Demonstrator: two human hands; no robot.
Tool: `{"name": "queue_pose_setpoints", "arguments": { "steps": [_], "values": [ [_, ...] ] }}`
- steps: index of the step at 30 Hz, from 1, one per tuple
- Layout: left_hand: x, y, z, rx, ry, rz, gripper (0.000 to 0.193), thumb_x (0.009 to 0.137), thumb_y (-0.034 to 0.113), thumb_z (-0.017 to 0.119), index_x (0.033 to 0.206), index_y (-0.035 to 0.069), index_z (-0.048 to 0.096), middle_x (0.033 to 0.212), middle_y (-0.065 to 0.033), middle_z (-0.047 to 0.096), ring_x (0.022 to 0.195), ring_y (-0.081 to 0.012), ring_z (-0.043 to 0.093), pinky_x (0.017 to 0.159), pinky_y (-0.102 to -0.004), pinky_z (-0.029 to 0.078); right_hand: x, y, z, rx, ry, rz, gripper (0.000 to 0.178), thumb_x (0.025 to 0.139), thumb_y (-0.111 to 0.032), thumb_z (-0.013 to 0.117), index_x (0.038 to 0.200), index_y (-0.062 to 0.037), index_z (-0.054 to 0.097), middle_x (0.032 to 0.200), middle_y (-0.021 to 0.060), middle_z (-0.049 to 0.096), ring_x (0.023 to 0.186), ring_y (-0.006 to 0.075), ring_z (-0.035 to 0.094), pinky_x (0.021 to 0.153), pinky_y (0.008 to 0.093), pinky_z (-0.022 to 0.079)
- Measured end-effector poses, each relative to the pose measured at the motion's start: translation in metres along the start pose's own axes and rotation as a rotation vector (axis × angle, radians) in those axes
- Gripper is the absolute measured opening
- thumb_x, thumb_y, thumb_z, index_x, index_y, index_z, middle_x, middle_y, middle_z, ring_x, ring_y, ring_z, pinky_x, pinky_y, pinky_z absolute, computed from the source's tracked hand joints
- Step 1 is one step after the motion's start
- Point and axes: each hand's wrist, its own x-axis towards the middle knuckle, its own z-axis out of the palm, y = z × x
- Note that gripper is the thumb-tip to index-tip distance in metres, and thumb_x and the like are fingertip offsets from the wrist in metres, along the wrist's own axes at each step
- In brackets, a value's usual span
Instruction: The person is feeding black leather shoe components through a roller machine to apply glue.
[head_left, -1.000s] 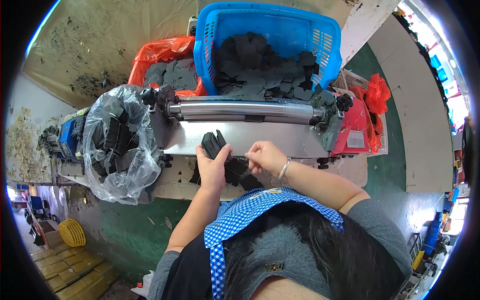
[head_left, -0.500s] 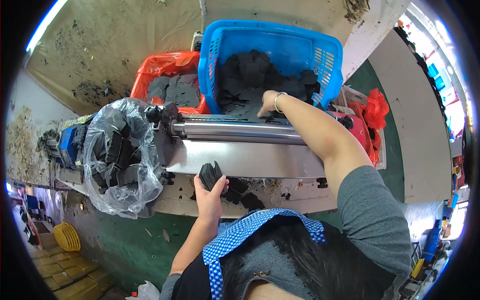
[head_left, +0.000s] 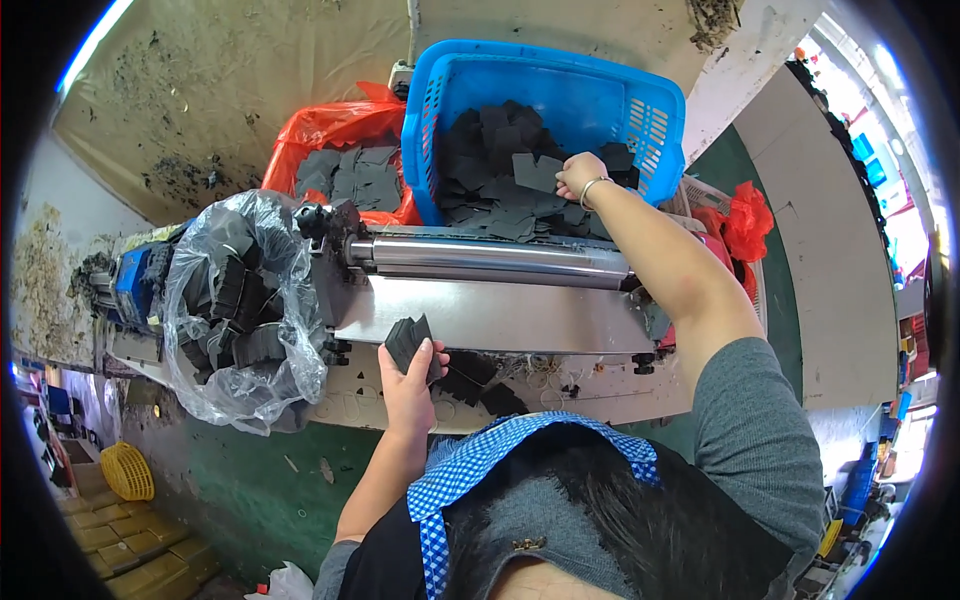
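My left hand (head_left: 408, 388) is closed round a small stack of black flat pieces (head_left: 406, 343), held upright before the machine's metal plate (head_left: 490, 315). Over the blue basket (head_left: 540, 62), my right hand (head_left: 580, 176) pinches a dark grey square piece (head_left: 537, 172) at its edge. Many loose black pieces (head_left: 485, 140) fill the lower part of that basket. Between the basket and the plate runs a shiny steel roller (head_left: 490, 257) of the machine. My right forearm passes over the roller's right end.
A clear plastic bag (head_left: 290, 360) holding stacks of black pieces stands left of the plate. Behind it is a red bag (head_left: 330, 125) with more flat pieces. Black scraps (head_left: 470, 378) lie below the plate's front edge. Another red bag (head_left: 748, 222) is at the right.
My right hand has moved up and right from near the roller and now lifts a grey piece. My left hand with its stack has shifted slightly left and up.
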Motion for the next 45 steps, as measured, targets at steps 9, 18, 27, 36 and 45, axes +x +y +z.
{"name": "queue_pose_setpoints", "arguments": {
  "steps": [9, 18, 27, 36, 45],
  "values": [
    [-0.003, -0.001, 0.008, 0.076, -0.081, -0.037, 0.027, 0.087, 0.013, 0.059, 0.106, 0.005, 0.041, 0.086, -0.0079, 0.06, 0.072, -0.0146, 0.059, 0.062, -0.0263, 0.049, -0.036, -0.006, -0.013, -0.616, 0.303, -0.43, 0.02, 0.078, -0.023, 0.064, 0.082, -0.0034, 0.068, 0.079, 0.0219, 0.064, 0.082, 0.0378, 0.063, 0.073, 0.0443, 0.05],
    [-0.002, 0.007, 0.004, -0.124, -0.209, -0.14, 0.019, 0.089, 0.014, 0.054, 0.103, 0.001, 0.05, 0.087, -0.0093, 0.06, 0.075, -0.0171, 0.06, 0.069, -0.0291, 0.05, -0.132, -0.034, 0.0, 0.881, -0.39, -0.021, 0.015, 0.08, -0.016, 0.057, 0.072, -0.0032, 0.059, 0.072, 0.0121, 0.065, 0.061, 0.0192, 0.064, 0.051, 0.0318, 0.05],
    [0.007, 0.002, 0.012, -0.12, -0.195, -0.082, 0.017, 0.088, 0.006, 0.057, 0.104, 0.0, 0.055, 0.095, -0.0118, 0.063, 0.085, -0.0196, 0.063, 0.074, -0.031, 0.052, -0.223, 0.032, 0.077, 1.187, -0.327, 0.441, 0.018, 0.089, -0.014, 0.051, 0.096, 0.0027, 0.051, 0.087, 0.0162, 0.063, 0.071, 0.019, 0.065, 0.055, 0.0255, 0.053],
    [0.004, -0.02, 0.03, -0.062, -0.22, -0.075, 0.022, 0.087, 0.007, 0.059, 0.107, 0.0, 0.053, 0.099, -0.009, 0.061, 0.083, -0.0142, 0.061, 0.073, -0.0279, 0.052, -0.271, 0.021, 0.105, 0.572, -0.312, -0.371, 0.014, 0.087, -0.013, 0.059, 0.09, 0.0003, 0.06, 0.08, 0.0073, 0.063, 0.072, 0.0122, 0.063, 0.059, 0.0229, 0.05],
    [0.017, -0.005, 0.022, -0.13, -0.096, -0.107, 0.019, 0.091, 0.011, 0.051, 0.107, 0.0, 0.05, 0.089, -0.0106, 0.059, 0.077, -0.019, 0.062, 0.065, -0.0316, 0.054, -0.219, 0.033, 0.086, 1.154, -0.388, 0.401, 0.024, 0.091, -0.018, 0.05, 0.095, 0.0045, 0.056, 0.088, 0.0138, 0.063, 0.075, 0.0195, 0.065, 0.06, 0.0264, 0.052]
  ]
}}
